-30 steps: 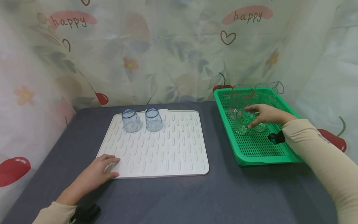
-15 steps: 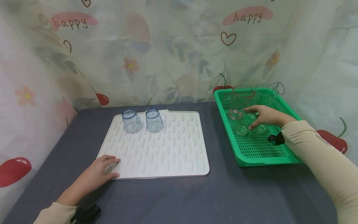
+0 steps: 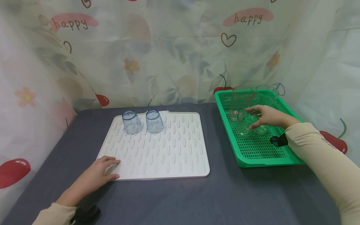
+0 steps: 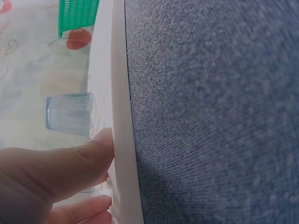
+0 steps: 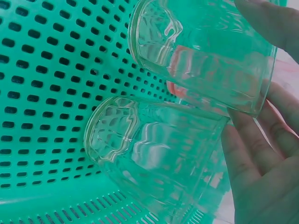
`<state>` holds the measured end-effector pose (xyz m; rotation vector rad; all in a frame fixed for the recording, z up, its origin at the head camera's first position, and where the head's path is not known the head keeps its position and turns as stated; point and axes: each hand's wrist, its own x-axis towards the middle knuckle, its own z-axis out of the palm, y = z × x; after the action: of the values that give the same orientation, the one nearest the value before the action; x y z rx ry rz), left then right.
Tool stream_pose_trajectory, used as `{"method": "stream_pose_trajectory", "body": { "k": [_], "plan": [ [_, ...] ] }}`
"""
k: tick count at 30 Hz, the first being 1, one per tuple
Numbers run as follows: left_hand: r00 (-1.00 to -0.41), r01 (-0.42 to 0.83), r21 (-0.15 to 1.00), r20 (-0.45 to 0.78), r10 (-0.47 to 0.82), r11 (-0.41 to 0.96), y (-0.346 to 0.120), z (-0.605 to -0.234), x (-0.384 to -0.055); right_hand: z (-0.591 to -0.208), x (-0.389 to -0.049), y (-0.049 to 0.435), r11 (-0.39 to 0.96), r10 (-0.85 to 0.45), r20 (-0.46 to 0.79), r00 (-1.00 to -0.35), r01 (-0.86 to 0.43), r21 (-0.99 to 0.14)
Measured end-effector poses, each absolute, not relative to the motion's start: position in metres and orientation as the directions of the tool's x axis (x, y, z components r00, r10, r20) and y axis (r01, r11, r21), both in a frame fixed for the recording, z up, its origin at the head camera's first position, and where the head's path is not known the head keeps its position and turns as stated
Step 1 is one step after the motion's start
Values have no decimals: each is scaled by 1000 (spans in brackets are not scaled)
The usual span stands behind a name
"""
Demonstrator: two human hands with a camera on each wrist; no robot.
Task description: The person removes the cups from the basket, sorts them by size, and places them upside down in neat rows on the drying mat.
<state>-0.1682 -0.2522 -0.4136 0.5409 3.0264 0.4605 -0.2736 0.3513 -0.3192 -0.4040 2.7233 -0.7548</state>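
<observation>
My right hand (image 3: pixel 270 116) reaches into the green basket (image 3: pixel 261 163) and grips a short clear drinking glass (image 3: pixel 242 127) near its rim. In the right wrist view the thumb (image 5: pixel 275 23) lies on one side of this glass (image 5: pixel 210 60) and the fingers on the other. A second clear glass (image 5: pixel 159 144) stands close beside it. My left hand (image 3: pixel 97 172) rests on the near left corner of a white ridged draining mat (image 3: pixel 168 156). Its thumb (image 4: pixel 93 154) touches the mat's edge, with the fingers relaxed on top. Two blue glasses (image 3: pixel 132 123) stand on the mat, narrower end up.
Behind the short glasses, a tall glass with a red rim (image 3: pixel 243 97) and a clear mug with a handle (image 3: pixel 265 92) stand in the basket. A dark grey cloth (image 3: pixel 180 200) covers the table. Patterned curtains (image 3: pixel 174 56) close off the back and sides.
</observation>
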Motion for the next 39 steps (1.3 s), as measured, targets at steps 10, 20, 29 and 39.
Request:
{"method": "stream_pose_trajectory", "body": {
  "k": [10,20,29,39],
  "plan": [
    [-940,327,299,10,340,896,-252,-413,-168,-310,-270,354,800,-327,-162,-931,-181,-573],
    [-947,301,299,-21,321,906,-251,-412,-168,-298,-264,358,804,-275,-118,-954,-161,-572],
    [-944,313,302,-8,331,900,-251,-412,-168,-287,-254,358,794,-249,-89,-964,-150,-589],
    [-945,300,292,-43,325,908,-251,-411,-169,-272,-243,352,773,-204,-57,-977,-125,-622]
  ]
}}
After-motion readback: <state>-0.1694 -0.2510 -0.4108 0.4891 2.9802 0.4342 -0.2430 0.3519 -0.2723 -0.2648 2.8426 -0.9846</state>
